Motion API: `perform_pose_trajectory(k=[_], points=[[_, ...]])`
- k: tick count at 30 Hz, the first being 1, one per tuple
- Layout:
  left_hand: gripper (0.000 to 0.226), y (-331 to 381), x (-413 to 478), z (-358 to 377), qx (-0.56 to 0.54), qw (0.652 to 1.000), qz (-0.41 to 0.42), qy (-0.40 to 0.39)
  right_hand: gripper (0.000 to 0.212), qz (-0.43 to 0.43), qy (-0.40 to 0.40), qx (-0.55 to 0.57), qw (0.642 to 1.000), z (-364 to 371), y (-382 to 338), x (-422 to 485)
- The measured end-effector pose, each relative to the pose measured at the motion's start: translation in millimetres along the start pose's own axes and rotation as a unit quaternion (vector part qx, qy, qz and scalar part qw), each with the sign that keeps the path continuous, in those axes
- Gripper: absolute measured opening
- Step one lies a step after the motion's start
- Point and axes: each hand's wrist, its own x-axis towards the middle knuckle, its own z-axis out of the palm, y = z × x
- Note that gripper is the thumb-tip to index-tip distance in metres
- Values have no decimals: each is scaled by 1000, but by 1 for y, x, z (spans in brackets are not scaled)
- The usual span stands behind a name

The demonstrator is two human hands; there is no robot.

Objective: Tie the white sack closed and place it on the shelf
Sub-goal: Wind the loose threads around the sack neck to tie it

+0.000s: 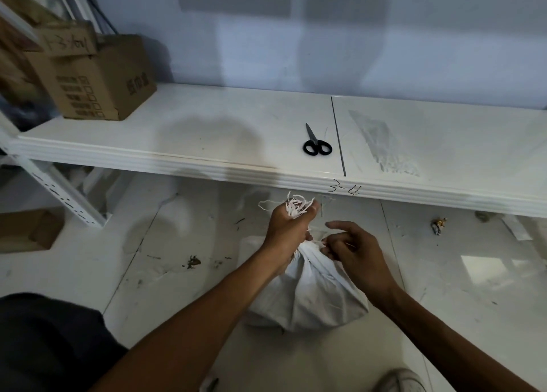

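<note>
On the pale tiled floor, just in front of the low white shelf, sits the white sack, its body bulging out below both hands and its mouth gathered into a neck between them. The left hand is clenched in a fist around the top of that neck, with the frayed white strands of the sack's edge sticking up out of it. The right hand rests just beside it against the right of the neck, fingers loosely curled and partly spread, its fingertips pinching at a thin string there; how firmly they grip it I cannot tell. Both forearms reach in from the bottom edge. Up on the shelf, well apart from the sack, lie black-handled scissors, blades closed, near a dark seam, and a cardboard box stands at the left end.
</note>
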Motion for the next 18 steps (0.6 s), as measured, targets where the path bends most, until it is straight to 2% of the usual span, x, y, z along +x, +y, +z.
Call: perform_pose_trajectory(k=[3, 7, 13, 18], points=[[19, 1, 1, 1, 13, 1000, 3, 4, 36, -62, -56, -125, 989, -5, 3, 4], [21, 2, 3, 2, 15, 1000, 13, 1, 46, -131, -103, -258, 952, -10, 5, 9], [17, 2, 3, 0, 78, 995, 47, -26, 48, -120, -118, -281, 945, -10, 8, 13], [18, -3, 8, -7, 229, 961, 151, -40, 37, -109, -113, -268, 950, -7, 12, 13]])
